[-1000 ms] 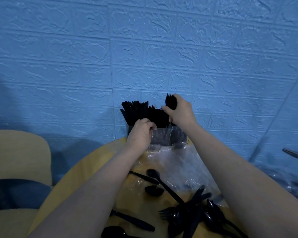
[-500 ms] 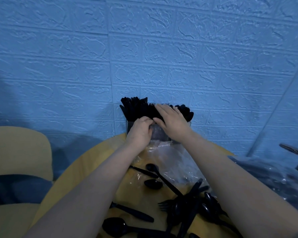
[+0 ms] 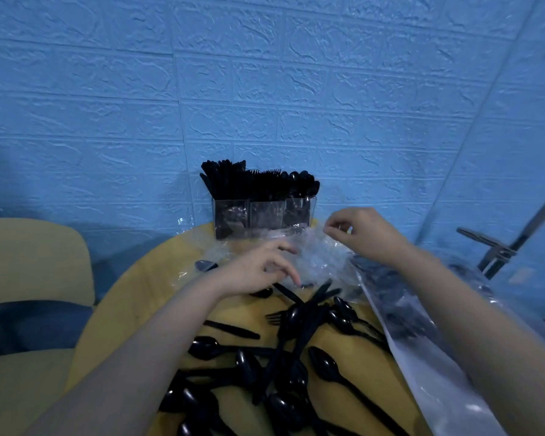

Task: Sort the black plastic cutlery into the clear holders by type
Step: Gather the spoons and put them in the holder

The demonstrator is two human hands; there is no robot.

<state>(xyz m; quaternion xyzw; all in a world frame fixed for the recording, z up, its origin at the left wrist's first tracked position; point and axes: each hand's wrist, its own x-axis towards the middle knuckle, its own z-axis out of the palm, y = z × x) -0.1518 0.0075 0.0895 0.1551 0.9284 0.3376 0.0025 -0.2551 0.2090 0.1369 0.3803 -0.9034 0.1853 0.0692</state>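
1. head view: both hands have come back from the clear three-part plastic holder (image 3: pixel 263 215) at the table's far edge — the last piece looks delivered.
2. left hand (image 3: pixel 258 272), fingers loose and empty, hovers over the loose black plastic cutlery pile (image 3: pixel 296 341); right hand (image 3: pixel 364 232) pinches crinkled clear plastic wrap (image 3: pixel 321 262) — a fresh pick seems next.

Glossy black plastic, clear plastic, a matt yellow top.

The loose cutlery (image 3: pixel 299 350) is black plastic, smooth, with a dull sheen on the spoon bowls. The holders (image 3: pixel 263 217) are clear, hard, glossy plastic. Thin crinkled transparent film (image 3: pixel 321 262) catches highlights. The table (image 3: pixel 145 297) looks smooth and matt yellow. The wall (image 3: pixel 265 89) is blue, rough and embossed like brick. The chair (image 3: pixel 29 256) looks matt.
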